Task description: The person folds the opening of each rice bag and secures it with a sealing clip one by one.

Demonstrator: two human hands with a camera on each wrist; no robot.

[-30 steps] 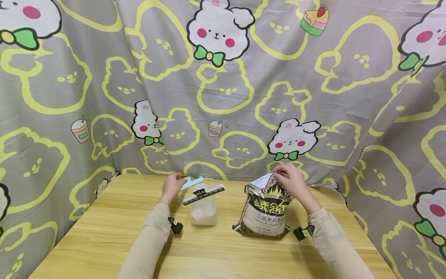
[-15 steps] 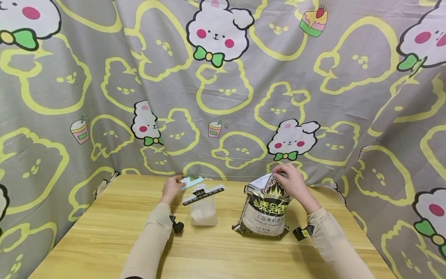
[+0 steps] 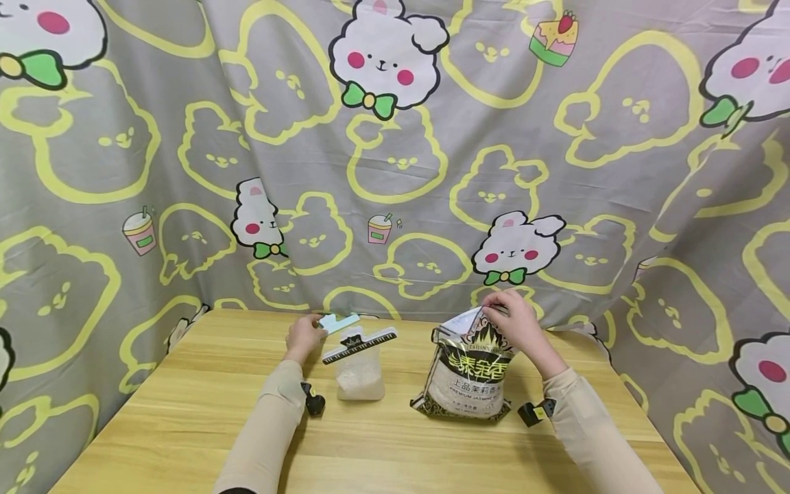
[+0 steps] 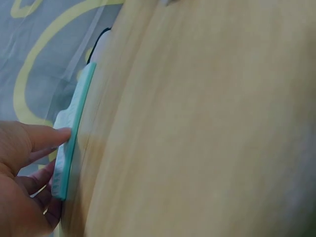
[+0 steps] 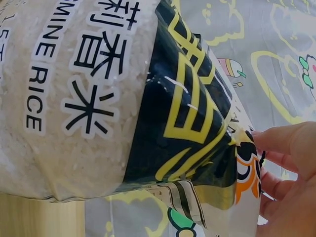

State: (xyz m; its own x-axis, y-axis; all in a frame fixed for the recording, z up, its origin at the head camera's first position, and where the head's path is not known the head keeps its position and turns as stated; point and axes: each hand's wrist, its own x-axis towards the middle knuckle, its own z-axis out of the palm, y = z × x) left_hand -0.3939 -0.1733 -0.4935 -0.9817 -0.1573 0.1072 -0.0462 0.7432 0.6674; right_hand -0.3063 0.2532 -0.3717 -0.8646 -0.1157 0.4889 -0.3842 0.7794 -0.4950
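At the table's far edge lies a pale teal bag clip. My left hand is at its left end; in the left wrist view the thumb presses one side of the clip and the fingers curl behind the other. On the right a bag of jasmine rice stands upright, its top edge partly folded. My right hand pinches the bag's top right corner. The right wrist view shows the printed bag close up, with the hand at its top.
A small clear bag, partly filled with something whitish, stands between my arms. A black-and-white piano-key clip spans its top. The wooden table ends against a patterned curtain.
My left hand's fingers have lowered and closed onto the teal clip, which stays nearly where it was. My right hand and the rice bag hold still.
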